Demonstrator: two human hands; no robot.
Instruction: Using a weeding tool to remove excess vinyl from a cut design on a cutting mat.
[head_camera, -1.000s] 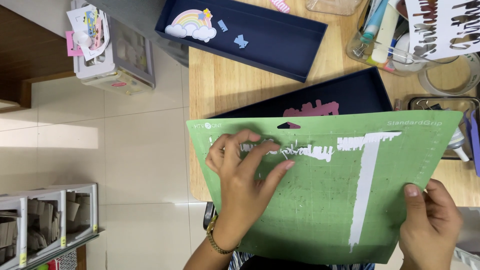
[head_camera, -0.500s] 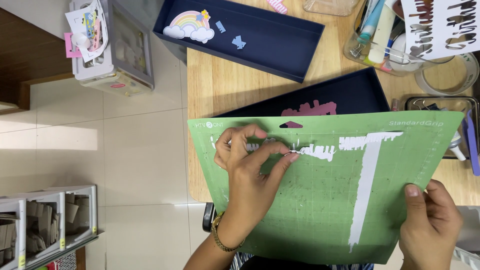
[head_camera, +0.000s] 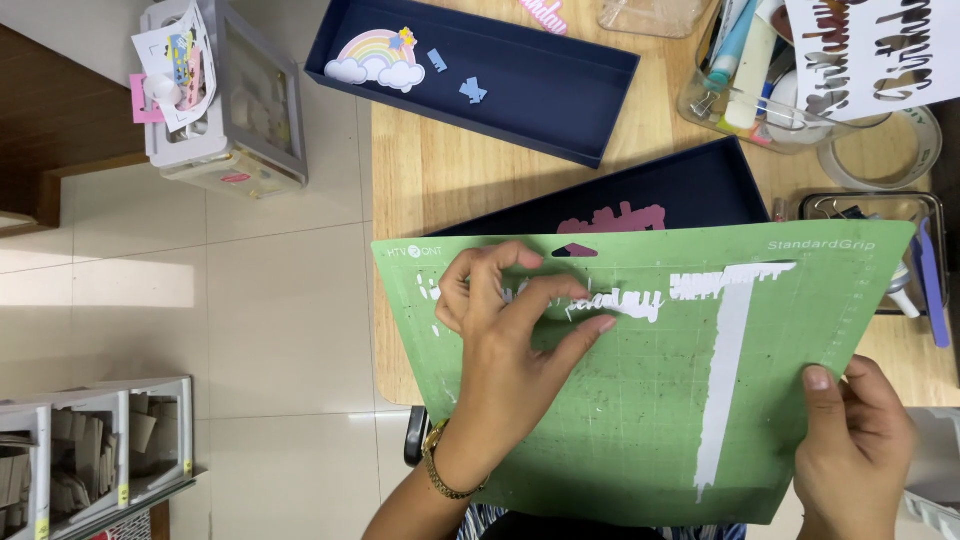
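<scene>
The person's left hand (head_camera: 505, 335) is reaching up from the bottom centre of the frame, wrist bent and wearing a gold watch (head_camera: 445, 472), fingers curled and pinching at white cut-out lettering (head_camera: 615, 302) stuck to a green cutting mat (head_camera: 640, 400). The right hand (head_camera: 850, 445) is sitting at the lower right, closed on the mat's right edge with the thumb lying on top. The mat is filling the centre of the frame, held tilted above the table edge, with a long white T-shaped strip (head_camera: 728, 370) running down its right half.

Compared with a second ago, the left hand's fingers are working slightly further left along the lettering, while the right hand is keeping the same grip.

Beyond the mat, a wooden table (head_camera: 440, 175) is carrying two navy trays: one (head_camera: 560, 100) at the top centre holding a paper rainbow (head_camera: 378, 58), another (head_camera: 690, 190) just behind the mat holding pink lettering (head_camera: 612, 217). A clear tub of pens (head_camera: 750, 85) is standing at the upper right. A grey storage box (head_camera: 225, 95) is sitting on the pale tiled floor (head_camera: 270, 330) at the upper left.
</scene>
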